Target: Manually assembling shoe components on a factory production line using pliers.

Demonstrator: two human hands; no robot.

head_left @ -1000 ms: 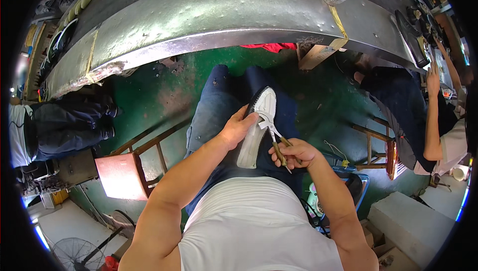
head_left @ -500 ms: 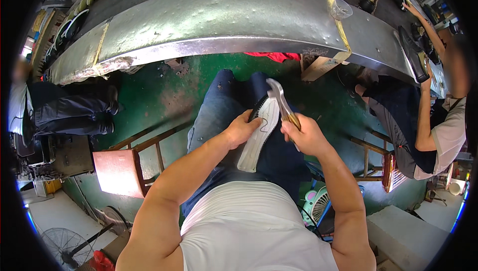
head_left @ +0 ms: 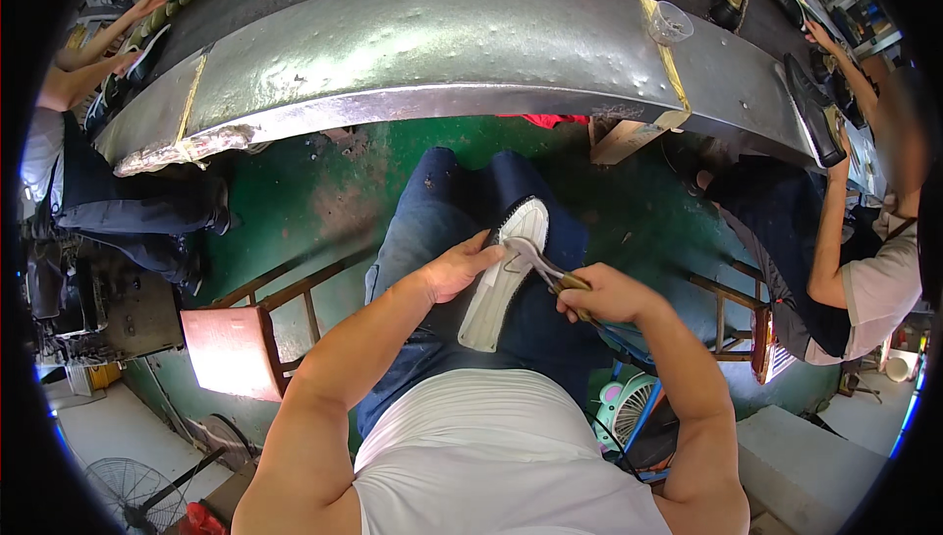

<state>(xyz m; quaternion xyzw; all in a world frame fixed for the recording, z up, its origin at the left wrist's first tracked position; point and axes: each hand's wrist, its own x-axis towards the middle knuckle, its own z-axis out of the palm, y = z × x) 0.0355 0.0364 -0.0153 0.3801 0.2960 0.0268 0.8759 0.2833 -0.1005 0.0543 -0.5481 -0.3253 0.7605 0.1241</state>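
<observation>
Sole up, a shoe (head_left: 492,308) with a white underside and a dark stitched edge lies slanted across my jeans-clad lap. My left hand (head_left: 460,270) grips its left side, thumb on the edge and the other fingers mostly hidden beneath. In my right hand (head_left: 608,293) is a pair of metal pincers (head_left: 543,267) with brownish handles. Their curved head is on or just over the white underside, near a thin dark bent line; whether it touches there I cannot tell.
A metal-edged workbench (head_left: 422,44) spans the front, with a clear plastic cup (head_left: 671,23) and dark shoes (head_left: 728,4) on it. Co-workers sit left and right; the right one holds a black shoe (head_left: 811,108). A stool (head_left: 233,350) stands at my left, a small green fan (head_left: 626,406) at my right.
The pincers have come down and left, their head now over the white underside. The shoe has shifted slightly down and left with my left hand. A co-worker's arms now reach onto the bench at left.
</observation>
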